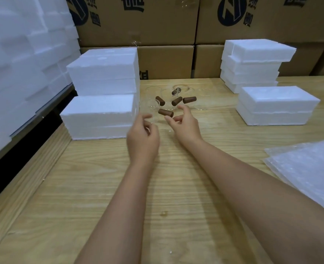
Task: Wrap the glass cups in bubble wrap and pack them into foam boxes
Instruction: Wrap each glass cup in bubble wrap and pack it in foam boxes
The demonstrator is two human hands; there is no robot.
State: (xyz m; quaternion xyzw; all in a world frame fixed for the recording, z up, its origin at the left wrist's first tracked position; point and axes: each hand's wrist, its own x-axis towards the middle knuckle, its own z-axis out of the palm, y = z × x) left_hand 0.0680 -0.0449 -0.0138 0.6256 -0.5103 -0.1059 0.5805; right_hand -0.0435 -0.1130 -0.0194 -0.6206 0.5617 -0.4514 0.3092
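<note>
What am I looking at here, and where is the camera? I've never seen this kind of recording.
There is no robot. A camera worn on a person's head looks down at their two bare arms. On the wooden table stand clear glass cups with brown handles, stacks of white foam boxes on both sides, and bubble wrap sheets at the right. Cardboard cartons stand behind. The left hand and right hand reach toward the cups, fingers loosely curled; neither plainly grips anything yet.

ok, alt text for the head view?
A person's left grip and right grip reach, empty, toward a cluster of clear glass cups with brown handles on a wooden table. White foam boxes are stacked on both sides, bubble wrap sheets lie at right, cardboard cartons behind.
</note>
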